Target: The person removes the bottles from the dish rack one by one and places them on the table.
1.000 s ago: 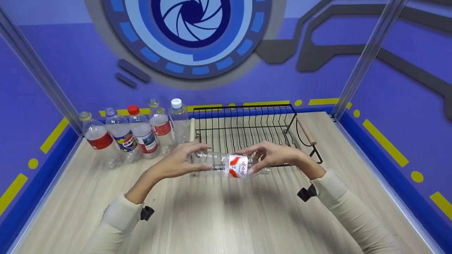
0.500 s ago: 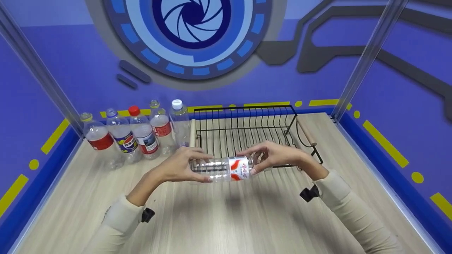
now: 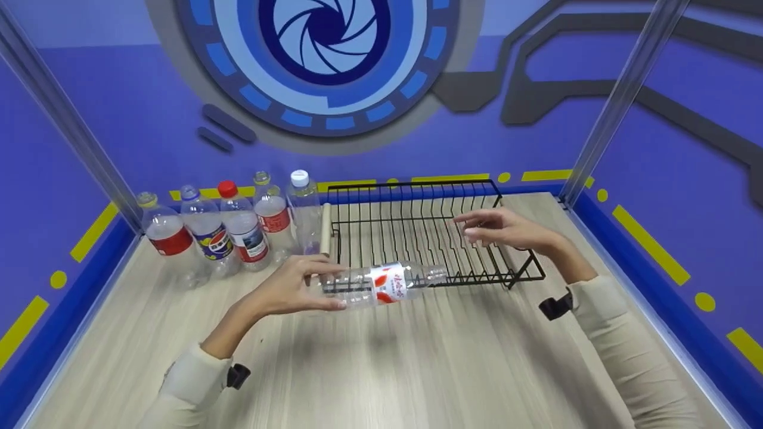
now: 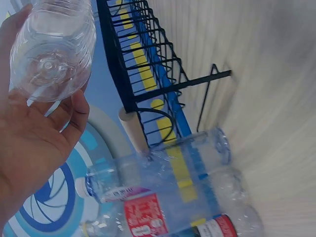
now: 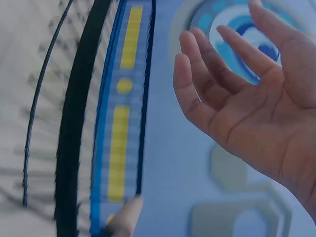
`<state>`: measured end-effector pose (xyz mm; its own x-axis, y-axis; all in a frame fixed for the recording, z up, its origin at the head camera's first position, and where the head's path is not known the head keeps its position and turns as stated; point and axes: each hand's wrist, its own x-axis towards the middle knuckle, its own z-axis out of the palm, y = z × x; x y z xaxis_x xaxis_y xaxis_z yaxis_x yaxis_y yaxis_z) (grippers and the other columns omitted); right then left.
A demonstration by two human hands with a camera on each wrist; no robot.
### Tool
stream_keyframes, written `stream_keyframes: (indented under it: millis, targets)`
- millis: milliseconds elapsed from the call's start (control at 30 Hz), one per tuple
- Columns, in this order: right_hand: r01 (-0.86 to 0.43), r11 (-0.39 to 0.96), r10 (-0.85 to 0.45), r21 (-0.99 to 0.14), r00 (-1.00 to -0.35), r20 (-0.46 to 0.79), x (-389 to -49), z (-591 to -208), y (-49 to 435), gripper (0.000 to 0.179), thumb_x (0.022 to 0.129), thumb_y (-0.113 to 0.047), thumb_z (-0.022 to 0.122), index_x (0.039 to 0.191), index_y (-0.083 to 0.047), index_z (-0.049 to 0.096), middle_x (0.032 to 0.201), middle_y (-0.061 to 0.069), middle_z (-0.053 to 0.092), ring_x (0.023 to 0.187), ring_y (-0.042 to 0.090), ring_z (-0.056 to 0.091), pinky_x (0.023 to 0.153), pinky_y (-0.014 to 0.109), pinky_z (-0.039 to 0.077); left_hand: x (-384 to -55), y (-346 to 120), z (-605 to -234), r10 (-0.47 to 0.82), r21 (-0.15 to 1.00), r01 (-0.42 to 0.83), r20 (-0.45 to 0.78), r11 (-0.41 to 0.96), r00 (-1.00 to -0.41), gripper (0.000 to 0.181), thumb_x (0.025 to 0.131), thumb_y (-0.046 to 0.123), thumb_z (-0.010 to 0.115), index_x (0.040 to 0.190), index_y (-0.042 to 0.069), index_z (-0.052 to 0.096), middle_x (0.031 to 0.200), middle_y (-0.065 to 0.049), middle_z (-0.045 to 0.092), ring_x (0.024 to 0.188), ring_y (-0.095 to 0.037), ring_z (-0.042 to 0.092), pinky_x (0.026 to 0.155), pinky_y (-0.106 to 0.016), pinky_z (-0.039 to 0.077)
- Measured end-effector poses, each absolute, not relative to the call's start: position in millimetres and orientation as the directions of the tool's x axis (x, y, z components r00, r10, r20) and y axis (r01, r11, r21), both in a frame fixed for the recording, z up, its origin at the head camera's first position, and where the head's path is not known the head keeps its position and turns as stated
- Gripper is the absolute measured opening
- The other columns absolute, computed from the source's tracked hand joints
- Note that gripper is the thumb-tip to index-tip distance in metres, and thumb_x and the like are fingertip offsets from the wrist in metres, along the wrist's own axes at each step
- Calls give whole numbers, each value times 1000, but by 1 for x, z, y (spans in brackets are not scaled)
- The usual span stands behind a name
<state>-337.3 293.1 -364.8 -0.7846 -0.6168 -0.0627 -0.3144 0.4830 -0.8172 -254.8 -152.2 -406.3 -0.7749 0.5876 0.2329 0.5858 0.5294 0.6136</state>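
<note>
In the head view my left hand grips a clear plastic bottle by its base. The bottle lies sideways in the air, with a white and red label and its neck pointing right. The left wrist view shows the ridged bottle bottom with fingers and thumb around it. My right hand is away from the bottle, over the right part of a black wire rack. In the right wrist view this right hand has loosely bent fingers and nothing in them.
Several empty plastic bottles stand in a row at the back left, among them a red-capped bottle and a white-capped bottle. The rack has a wooden handle on its left end. Blue-purple panels enclose the wooden table.
My right hand has let go of the bottle's neck end and moved right and up, over the rack. The left hand still holds the bottle, slightly farther left.
</note>
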Motion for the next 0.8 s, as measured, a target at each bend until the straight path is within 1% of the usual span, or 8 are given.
stream_keyframes:
  millis: [133,200,300,400,500,600,700,800]
  targets:
    - [-256,492,-528,-832,-848,-51,-348,-374,319,48,104,-26,60,147,-5,52,117,12,69,95,18,68,85,28,58,-251,-166,-412,540,665,525,211,531,-815,56,80,45,85,130,23,72,116,-1,72,95,-16,61,76,-28,51]
    - [-236,486,-493,-841,-869,-42,-350,-379,330,48,105,-26,59,147,-5,52,114,11,70,91,14,67,76,24,57,-250,-172,-413,515,688,500,209,526,-831,54,81,42,84,130,23,71,116,-3,72,93,-18,60,74,-27,50]
    - [-207,478,-450,-854,-893,-35,-353,-385,346,49,105,-27,59,148,-5,51,108,6,71,81,10,64,63,22,52,-248,-181,-412,473,718,465,212,518,-855,52,84,36,83,132,20,70,116,-6,71,90,-19,59,73,-25,50]
    - [-175,448,-417,-877,-908,-32,-355,-389,358,51,105,-26,60,148,-2,49,101,2,69,72,10,59,57,23,47,-245,-191,-410,423,739,443,234,508,-875,52,87,30,81,135,14,67,120,-12,70,93,-21,61,77,-25,52]
    - [-166,426,-396,-889,-918,-19,-358,-391,367,53,104,-25,60,148,2,48,93,-1,66,71,12,58,62,26,51,-242,-203,-407,361,768,407,244,494,-900,52,89,23,78,137,10,64,123,-15,68,99,-22,61,81,-26,53]
    - [-168,455,-364,-875,-931,-11,-360,-393,375,53,105,-27,60,147,2,48,92,-5,68,78,12,63,70,27,56,-240,-213,-408,291,821,364,253,439,-923,53,91,16,75,140,7,60,125,-14,67,103,-22,62,83,-26,54]
    - [-168,508,-336,-845,-942,-15,-360,-396,382,53,105,-27,58,148,3,48,96,-10,70,89,9,67,78,26,57,-240,-220,-411,214,878,313,249,362,-945,54,93,9,71,144,7,55,130,-11,64,109,-14,63,88,-24,54]
    - [-151,528,-320,-836,-947,-30,-359,-400,386,53,105,-28,58,148,3,48,102,-8,70,94,6,65,80,25,56,-240,-226,-415,126,930,250,223,269,-967,58,95,5,68,149,6,48,139,-10,57,117,-7,60,95,-19,51]
